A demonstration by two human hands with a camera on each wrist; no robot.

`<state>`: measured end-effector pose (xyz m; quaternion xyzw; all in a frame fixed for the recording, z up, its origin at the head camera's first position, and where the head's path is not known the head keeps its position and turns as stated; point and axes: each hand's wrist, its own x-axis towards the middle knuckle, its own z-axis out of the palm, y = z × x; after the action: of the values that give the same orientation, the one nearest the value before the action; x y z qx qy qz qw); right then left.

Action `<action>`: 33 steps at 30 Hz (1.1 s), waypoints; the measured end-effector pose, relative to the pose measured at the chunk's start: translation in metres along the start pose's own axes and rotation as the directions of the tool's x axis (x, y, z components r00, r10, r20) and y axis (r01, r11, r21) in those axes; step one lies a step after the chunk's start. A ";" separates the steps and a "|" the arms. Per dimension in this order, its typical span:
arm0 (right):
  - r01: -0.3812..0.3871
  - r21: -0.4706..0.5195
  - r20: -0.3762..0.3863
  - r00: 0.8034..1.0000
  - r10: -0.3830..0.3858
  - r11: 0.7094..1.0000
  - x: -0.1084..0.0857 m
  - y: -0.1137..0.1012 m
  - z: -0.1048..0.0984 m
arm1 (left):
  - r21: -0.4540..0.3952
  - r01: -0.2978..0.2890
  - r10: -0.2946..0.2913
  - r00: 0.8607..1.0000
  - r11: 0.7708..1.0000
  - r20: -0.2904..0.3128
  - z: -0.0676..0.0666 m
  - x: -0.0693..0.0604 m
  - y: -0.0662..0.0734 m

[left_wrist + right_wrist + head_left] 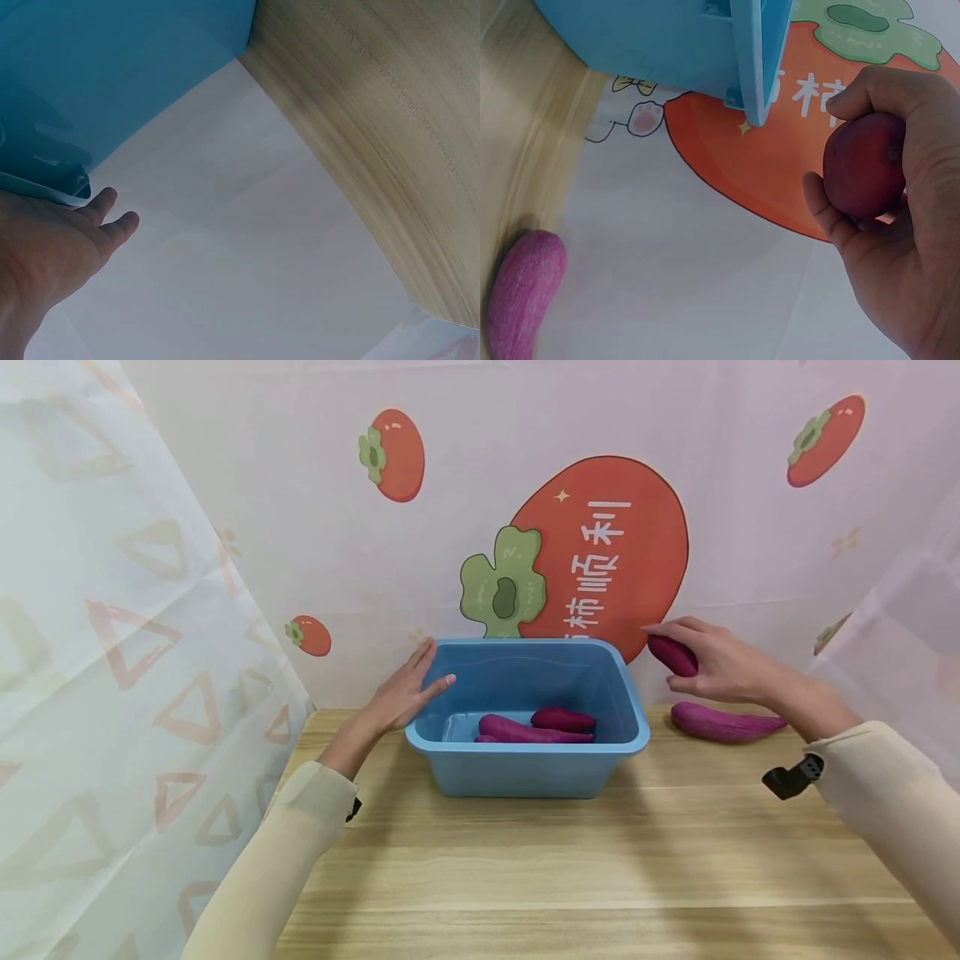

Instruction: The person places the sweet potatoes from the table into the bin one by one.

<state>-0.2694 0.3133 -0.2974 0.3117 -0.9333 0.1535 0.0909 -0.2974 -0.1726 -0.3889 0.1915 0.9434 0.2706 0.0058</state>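
A dark purple-red sweet potato (864, 165) is gripped in my right hand (723, 664), between thumb and curled fingers. That hand is raised just right of the blue plastic basin (525, 772), around the height of its rim. My left hand (405, 689) rests against the basin's left rim with fingers extended, the thumb lying over the edge; the left wrist view shows that hand (52, 247) beside the rim. Inside the basin lie a long purple sweet potato (525, 731) and a darker, shorter one (562, 720), with part of another piece beside them.
Another long pinkish-purple sweet potato (723, 723) lies on the wooden table (562, 868), right of the basin and below my right hand. A white cloth (262, 493) printed with persimmons hangs close behind the basin; patterned cloth also stands at the left and right.
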 end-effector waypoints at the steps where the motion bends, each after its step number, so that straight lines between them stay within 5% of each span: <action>1: 0.000 0.002 -0.003 1.000 0.000 1.000 0.000 -0.001 0.000 | 0.001 0.001 -0.001 1.000 1.000 0.000 0.000 0.000 0.000; 33: 0.096 0.006 0.031 0.995 -0.096 0.995 0.029 -0.026 0.003 | -0.017 -0.003 0.003 1.000 1.000 -0.003 0.002 0.001 -0.002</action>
<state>-0.2765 0.2767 -0.2868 0.3588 -0.9182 0.1462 0.0830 -0.2990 -0.1723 -0.3912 0.1924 0.9409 0.2788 0.0058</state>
